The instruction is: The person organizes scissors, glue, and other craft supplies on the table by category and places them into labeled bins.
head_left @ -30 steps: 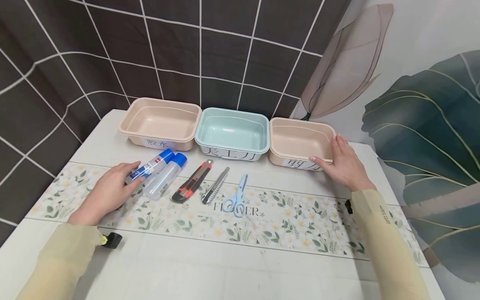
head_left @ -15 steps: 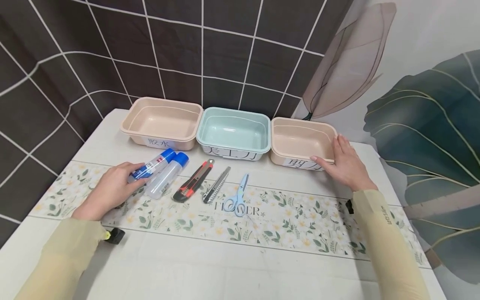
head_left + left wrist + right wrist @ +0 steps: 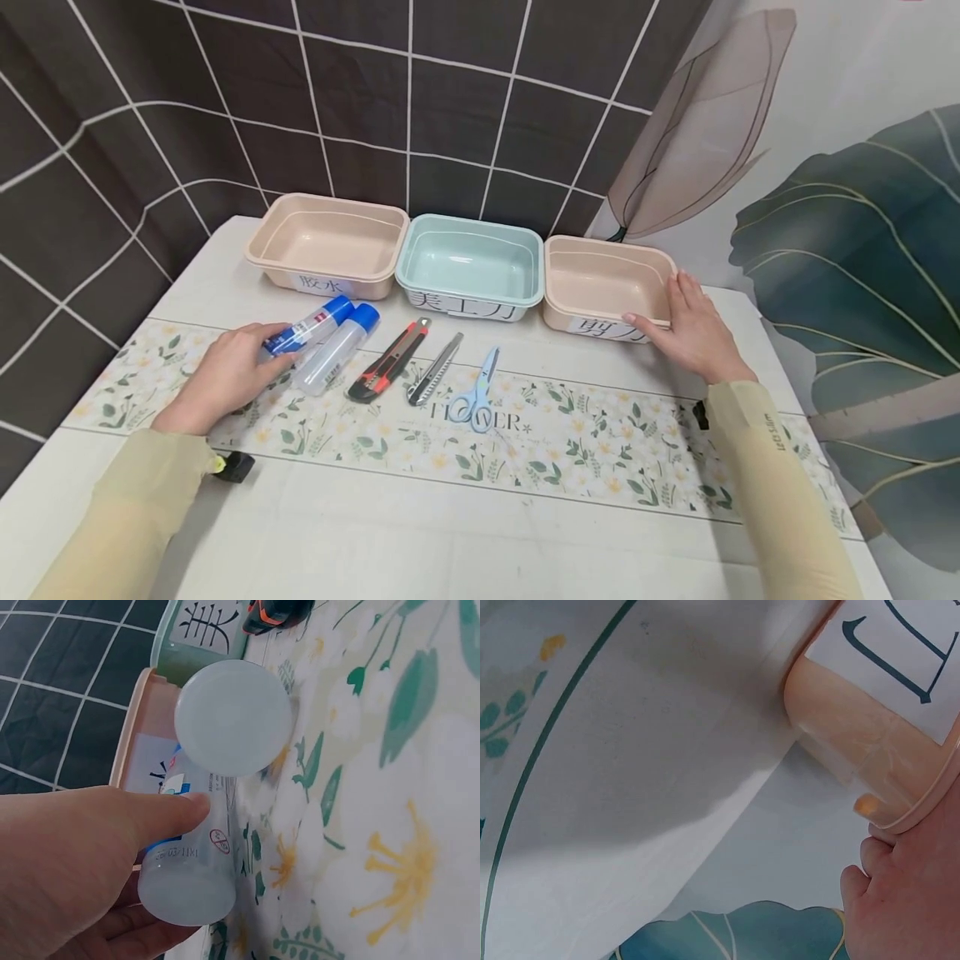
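Observation:
My left hand (image 3: 231, 373) grips a labelled glue bottle (image 3: 306, 332) with a blue cap, thumb over one side and fingers beneath. In the left wrist view its clear base (image 3: 187, 892) faces the camera. Right beside it lies a second, clear glue bottle (image 3: 335, 358), also blue-capped. My right hand (image 3: 699, 337) rests against the right-hand corner of a pink bin (image 3: 558, 312), its fingers along the side and the thumb at the front rim. A red-and-black utility knife (image 3: 388, 362), a slimmer utility knife (image 3: 435, 371) and light-blue scissors (image 3: 477, 396) lie in a row.
At the back stand another pink bin (image 3: 360, 287) and a light-blue bin (image 3: 405, 292), side by side with the right one. Each has a paper label in front. The white table (image 3: 390, 533) has a flowered band. A dark gridded curtain (image 3: 360, 92) hangs behind.
The view has shifted slightly, so everything sits a little further right. My left hand and the bottle it holds have barely moved; the right hand stays at the pink bin.

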### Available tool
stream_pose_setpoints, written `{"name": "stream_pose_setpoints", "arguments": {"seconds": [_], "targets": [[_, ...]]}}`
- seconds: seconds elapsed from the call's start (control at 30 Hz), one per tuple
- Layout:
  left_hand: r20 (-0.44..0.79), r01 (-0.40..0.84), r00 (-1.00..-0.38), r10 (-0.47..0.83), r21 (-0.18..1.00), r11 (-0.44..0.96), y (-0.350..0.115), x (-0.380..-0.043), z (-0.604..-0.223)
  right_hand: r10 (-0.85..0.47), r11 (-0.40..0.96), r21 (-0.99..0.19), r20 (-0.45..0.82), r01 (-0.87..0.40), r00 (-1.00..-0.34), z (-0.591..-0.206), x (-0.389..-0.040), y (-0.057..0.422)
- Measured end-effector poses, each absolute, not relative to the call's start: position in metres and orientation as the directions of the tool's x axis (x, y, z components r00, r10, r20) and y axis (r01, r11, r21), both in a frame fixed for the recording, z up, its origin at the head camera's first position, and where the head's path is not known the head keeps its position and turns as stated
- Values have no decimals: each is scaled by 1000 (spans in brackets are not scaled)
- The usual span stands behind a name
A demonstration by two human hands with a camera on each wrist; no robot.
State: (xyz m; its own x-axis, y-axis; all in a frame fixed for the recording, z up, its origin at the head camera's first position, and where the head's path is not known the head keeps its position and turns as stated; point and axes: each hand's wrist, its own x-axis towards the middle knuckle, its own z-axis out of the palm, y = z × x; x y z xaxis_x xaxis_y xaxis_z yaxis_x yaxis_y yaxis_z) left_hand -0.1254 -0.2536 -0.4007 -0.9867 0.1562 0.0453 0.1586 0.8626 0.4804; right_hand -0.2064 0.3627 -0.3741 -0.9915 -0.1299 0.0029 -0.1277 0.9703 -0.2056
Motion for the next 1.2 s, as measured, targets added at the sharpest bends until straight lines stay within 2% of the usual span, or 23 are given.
{"name": "stream_pose_setpoints", "arguments": {"seconds": [0.3, 0.57, 0.77, 1.2], "targets": [[100, 171, -985, 139, 481, 860, -259, -120, -391, -127, 969, -214, 3, -124, -992, -374, -205, 363], [225, 207, -968, 109, 477, 854, -261, -115, -380, -122, 971, -207, 6, -121, -992, -375, -206, 363], [269, 210, -959, 84, 481, 851, -259, -114, -367, -119, 972, -204, 6, -118, -993, -375, -207, 363], [359, 281, -926, 115, 456, 844, -259, -143, -345, -125, 970, -209, 4, -123, -992, -374, -207, 364]]}}
